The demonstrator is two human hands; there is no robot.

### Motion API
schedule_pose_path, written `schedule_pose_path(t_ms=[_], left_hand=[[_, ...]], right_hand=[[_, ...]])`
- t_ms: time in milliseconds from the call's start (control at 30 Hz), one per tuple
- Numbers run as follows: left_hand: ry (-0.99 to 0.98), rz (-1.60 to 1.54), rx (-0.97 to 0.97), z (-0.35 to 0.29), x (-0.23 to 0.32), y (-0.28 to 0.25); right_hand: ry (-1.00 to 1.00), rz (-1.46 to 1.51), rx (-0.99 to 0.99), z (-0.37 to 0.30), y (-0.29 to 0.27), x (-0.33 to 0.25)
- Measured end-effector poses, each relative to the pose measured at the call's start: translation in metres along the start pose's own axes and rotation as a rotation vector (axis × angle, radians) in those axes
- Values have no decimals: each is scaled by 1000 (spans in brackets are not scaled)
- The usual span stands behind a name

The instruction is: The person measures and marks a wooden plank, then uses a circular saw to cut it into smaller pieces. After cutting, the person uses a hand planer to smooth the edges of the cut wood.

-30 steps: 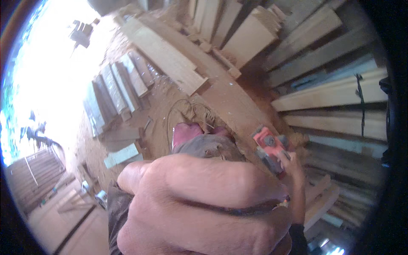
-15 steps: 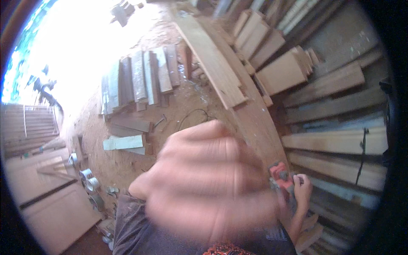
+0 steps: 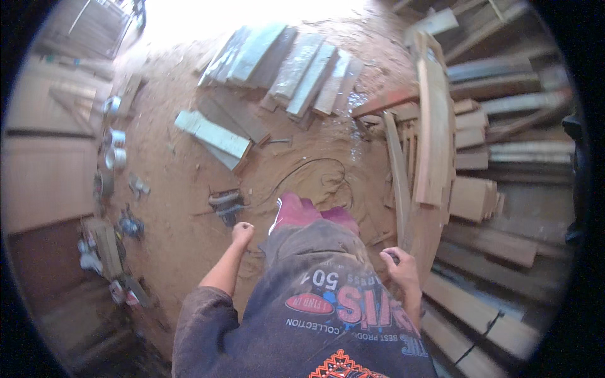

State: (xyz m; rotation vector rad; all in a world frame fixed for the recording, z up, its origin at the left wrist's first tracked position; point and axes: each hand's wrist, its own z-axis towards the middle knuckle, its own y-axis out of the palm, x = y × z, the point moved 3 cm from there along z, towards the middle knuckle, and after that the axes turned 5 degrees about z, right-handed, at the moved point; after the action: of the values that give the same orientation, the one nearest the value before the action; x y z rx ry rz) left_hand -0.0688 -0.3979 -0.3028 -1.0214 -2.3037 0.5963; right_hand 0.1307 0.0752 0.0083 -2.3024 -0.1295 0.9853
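The grip of the right hand [image 3: 403,269] was curled around a small dark object [image 3: 394,254], mostly hidden by the fingers and too blurred to identify, beside a long, flat wooden board [image 3: 424,244]. The grip of the left hand [image 3: 242,234] was clenched in a loose fist, near a dark, blocky tool [image 3: 228,205], its details smeared, on the dusty brown floor [image 3: 179,189]. Beyond lay a thin, looping black cable [image 3: 291,171], pale greenish planks [image 3: 216,137] and, rightward, stacked square-edged lumber [image 3: 472,196], its outer lengths lost in the dark rim.
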Motion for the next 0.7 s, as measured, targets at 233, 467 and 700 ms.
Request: schedule_pose_path(t_ms=[233, 467, 700], left_hand=[[-219, -873, -53, -22, -20, -22], [-54, -870, 68, -70, -4, 43], [-6, -404, -141, -151, -10, 59]], right_hand=[[-193, -144, -173, 59, 8, -72], [-332, -262, -357, 127, 23, -123], [-451, -203, -486, 193, 87, -116]])
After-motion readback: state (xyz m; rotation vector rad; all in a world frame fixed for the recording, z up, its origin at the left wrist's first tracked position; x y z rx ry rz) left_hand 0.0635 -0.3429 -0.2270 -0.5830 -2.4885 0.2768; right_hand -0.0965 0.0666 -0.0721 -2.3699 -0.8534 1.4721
